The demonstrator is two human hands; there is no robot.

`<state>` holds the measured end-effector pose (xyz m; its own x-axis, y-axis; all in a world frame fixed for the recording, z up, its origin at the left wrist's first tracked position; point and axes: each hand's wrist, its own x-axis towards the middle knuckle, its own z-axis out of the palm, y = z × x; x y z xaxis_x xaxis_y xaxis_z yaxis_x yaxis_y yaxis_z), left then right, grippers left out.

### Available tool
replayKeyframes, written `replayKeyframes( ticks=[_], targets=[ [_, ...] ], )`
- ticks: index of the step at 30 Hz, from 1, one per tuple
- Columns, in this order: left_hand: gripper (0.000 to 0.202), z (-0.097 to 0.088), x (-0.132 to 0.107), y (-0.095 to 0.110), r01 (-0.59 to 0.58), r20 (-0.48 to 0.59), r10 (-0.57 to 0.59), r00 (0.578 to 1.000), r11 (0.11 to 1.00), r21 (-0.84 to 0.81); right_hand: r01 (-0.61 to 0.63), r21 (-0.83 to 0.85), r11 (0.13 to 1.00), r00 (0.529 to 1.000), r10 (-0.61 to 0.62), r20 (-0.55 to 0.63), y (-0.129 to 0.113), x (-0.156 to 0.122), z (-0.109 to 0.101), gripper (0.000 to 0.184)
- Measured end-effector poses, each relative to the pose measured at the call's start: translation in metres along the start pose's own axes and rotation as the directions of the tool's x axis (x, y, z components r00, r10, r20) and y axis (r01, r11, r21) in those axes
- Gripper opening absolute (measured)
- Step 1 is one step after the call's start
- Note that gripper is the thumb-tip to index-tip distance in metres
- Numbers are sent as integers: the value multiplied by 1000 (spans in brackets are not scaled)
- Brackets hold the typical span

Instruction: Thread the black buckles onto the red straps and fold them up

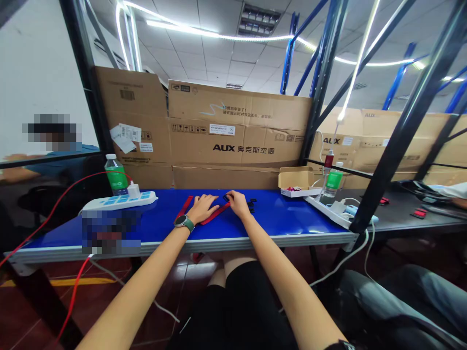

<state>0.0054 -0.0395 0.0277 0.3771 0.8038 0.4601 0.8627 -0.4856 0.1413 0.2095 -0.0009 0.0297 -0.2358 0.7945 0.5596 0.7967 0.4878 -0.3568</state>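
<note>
— Fingers on the left hand (202,209) are spreading apart, aren't they?

— Yes, they're lying open on the blue table top (277,214), just beside a red strap (215,214), and they aren't gripping anything.

— And the right hand (236,204)?

— Its fingers are bunching together at a small black piece (226,198) near the strap's end. They're touching it, but I can't tell whether they're clamping it.

— What's lying around the hands?

— A second red strip (184,206) is lying just left of the left hand, and more black pieces (251,205) are sitting just right of the right hand.

— And farther along the table?

— A white power strip (120,201) is lying toward the left end, with a white charger (133,190) plugged into it and a green-labelled water bottle (116,175) standing just behind. Toward the right, an open cardboard box (297,179) is holding small red items, and large AUX cartons (233,131) are standing behind the table. A person in a blue sleeve (54,167) is sitting off to the left.
</note>
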Motion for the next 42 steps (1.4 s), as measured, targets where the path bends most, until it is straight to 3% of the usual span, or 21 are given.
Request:
replayKeyframes(
  ticks=[3, 6, 10, 13, 16, 19, 22, 28, 30, 34, 38, 42],
  targets=[
    [48, -4, 3, -3, -63, -110, 51, 993, 992, -105, 33, 313, 949, 998, -50, 48, -2, 1, 11, 27],
    [35, -5, 3, -7, -137, -153, 109, 982, 974, -183, 3, 569, 822, 996, -56, 75, -2, 3, 22, 29],
    [36, -1, 3, -7, -196, -191, 163, 968, 966, -169, -64, 693, 718, 995, -4, 97, 1, 5, 25, 35],
    [39, 1, 4, -6, -163, -167, 139, 976, 977, -137, -77, 611, 788, 994, 10, 112, -2, 1, 19, 33],
    [41, -1, 5, -10, -18, -235, -12, 972, 992, -125, 58, 390, 919, 985, -117, 127, -10, -6, 10, 30],
    [41, -3, 5, -19, 132, -345, -180, 921, 979, -158, 320, 196, 927, 890, -365, 273, -22, -12, 7, 32],
    [36, -2, 6, -28, 185, -400, -251, 882, 963, -197, 416, 141, 898, 817, -437, 376, -28, -13, 15, 26],
    [28, 6, 9, -40, 133, -480, -247, 842, 956, -260, 402, 229, 887, 857, -452, 247, -23, -7, 30, 6],
    [28, 8, 10, -42, 99, -490, -228, 841, 957, -274, 388, 285, 876, 892, -435, 123, -21, -6, 26, 10],
    [31, 7, 10, -39, -32, -481, -110, 870, 960, -278, 279, 234, 932, 959, -256, -123, -17, -5, 17, 19],
    [33, 3, 7, -29, -175, -427, 36, 904, 940, -291, 157, 205, 966, 981, -128, -146, -7, -3, 21, 21],
    [31, 1, 6, -22, -257, -385, 130, 914, 918, -302, 183, 281, 942, 981, -159, -108, 3, 3, 34, 23]
  ],
)
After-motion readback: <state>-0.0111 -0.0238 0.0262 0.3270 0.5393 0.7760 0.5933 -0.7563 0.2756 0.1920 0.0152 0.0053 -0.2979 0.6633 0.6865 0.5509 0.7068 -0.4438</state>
